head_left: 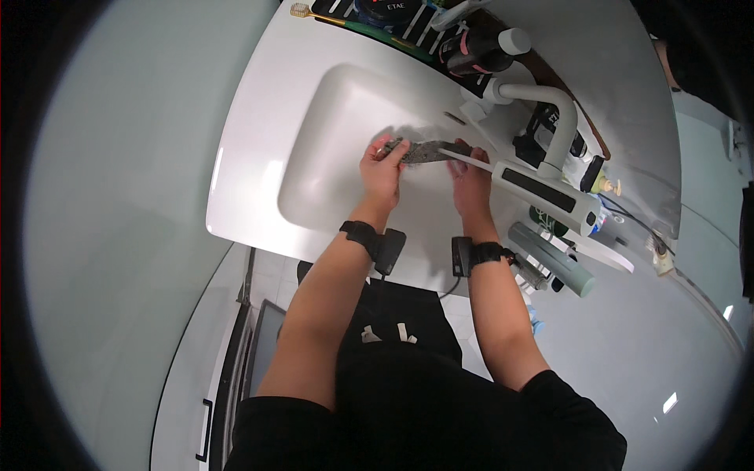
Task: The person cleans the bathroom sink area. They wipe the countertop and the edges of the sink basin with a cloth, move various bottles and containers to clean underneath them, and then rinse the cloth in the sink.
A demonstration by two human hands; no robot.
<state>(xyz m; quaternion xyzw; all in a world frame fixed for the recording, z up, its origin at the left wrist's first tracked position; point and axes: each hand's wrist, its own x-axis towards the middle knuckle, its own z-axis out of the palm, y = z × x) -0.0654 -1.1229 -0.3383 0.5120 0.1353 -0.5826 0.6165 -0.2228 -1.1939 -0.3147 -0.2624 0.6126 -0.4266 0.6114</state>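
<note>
Over the white sink basin (314,149), my two hands hold a dark grey, limp strip (426,152) that looks like wet cloth; its exact kind I cannot make out. My left hand (382,171) pinches its left end between thumb and fingers. At the other end, my right hand (471,185) is closed on it, with part of the fingers hidden behind the water stream (465,156). That stream runs from the white faucet (542,196) onto the strip near my right fingers. A black strap with a small box sits on each wrist.
A toothbrush (326,17) lies on a black slatted rack at the back. Beside it stands a dark bottle with a white cap (514,41). Right of the faucet are a pump bottle (609,186), a grey-green cylinder (569,271) and cables. A white cabinet (188,392) stands lower left.
</note>
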